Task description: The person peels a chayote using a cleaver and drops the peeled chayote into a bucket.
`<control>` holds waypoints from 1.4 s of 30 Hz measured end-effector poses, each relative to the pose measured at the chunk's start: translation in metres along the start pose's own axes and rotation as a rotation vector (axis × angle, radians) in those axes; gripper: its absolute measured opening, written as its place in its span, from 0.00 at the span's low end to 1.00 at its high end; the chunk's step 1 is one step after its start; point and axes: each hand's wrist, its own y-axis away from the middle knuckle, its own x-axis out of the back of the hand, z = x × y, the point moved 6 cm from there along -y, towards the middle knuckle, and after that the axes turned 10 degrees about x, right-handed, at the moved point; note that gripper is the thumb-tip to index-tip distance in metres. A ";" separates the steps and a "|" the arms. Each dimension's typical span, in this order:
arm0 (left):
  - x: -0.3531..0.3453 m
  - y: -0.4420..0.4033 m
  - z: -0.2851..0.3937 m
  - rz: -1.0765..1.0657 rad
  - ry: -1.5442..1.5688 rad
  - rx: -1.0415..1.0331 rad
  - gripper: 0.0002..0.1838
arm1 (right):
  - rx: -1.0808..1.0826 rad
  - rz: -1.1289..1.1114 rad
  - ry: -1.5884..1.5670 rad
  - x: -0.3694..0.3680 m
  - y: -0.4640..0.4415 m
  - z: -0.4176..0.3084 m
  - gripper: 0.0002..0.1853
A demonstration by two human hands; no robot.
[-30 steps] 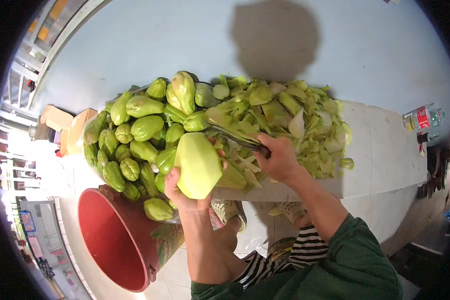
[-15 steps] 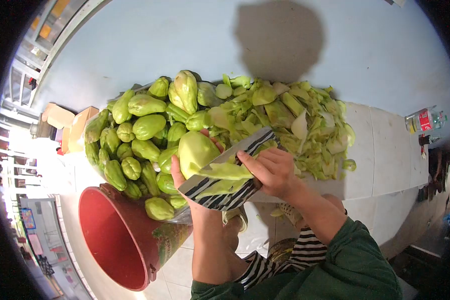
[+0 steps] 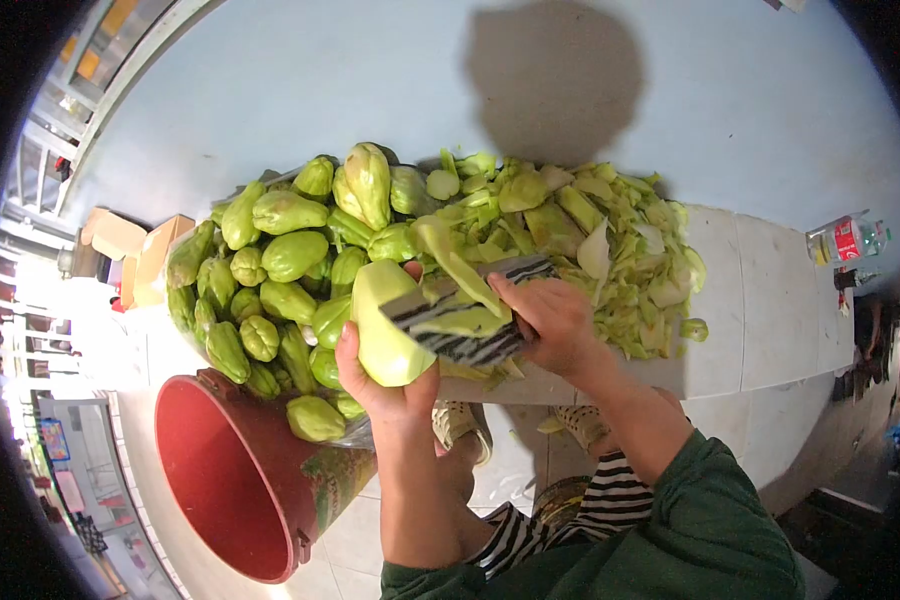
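A peeled pale green chayote (image 3: 385,325) rests in my left hand (image 3: 395,395), with the thumb on its left side. My right hand (image 3: 555,325) is closed round the handle of a wide knife (image 3: 460,325), whose striped blade carries bits of peel and overlaps the right side of the chayote. A long strip of peel (image 3: 455,265) stands off the blade near my right thumb. Unpeeled chayotes (image 3: 295,255) are piled to the left and behind. Cut peelings (image 3: 625,235) lie heaped to the right.
A red bucket (image 3: 220,480) stands tilted in view at the lower left. Cardboard boxes (image 3: 155,260) are at the far left. A plastic bottle (image 3: 850,238) is at the far right, near the wall. My legs and shoes are below the ledge.
The blade swung from pointing away behind the chayote to lying flat across its right side. A strip of peel came onto the blade and has since lifted upward. The chayote shifted slightly.
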 end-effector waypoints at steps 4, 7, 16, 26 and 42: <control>0.003 0.003 0.001 0.077 -0.059 0.015 0.37 | 0.076 -0.072 -0.054 0.005 -0.007 -0.017 0.30; 0.001 -0.002 0.002 0.065 -0.204 0.021 0.39 | 0.100 -0.078 -0.078 0.003 -0.008 -0.021 0.30; 0.008 -0.003 0.012 -0.010 -0.106 0.000 0.37 | -0.047 -0.090 -0.077 -0.006 0.001 -0.004 0.30; 0.007 0.001 0.014 -0.044 -0.212 0.021 0.39 | -0.059 -0.089 -0.131 -0.007 0.000 -0.003 0.32; 0.025 0.004 0.020 0.018 -0.136 0.071 0.29 | -0.205 -0.222 -0.149 -0.009 0.002 0.002 0.25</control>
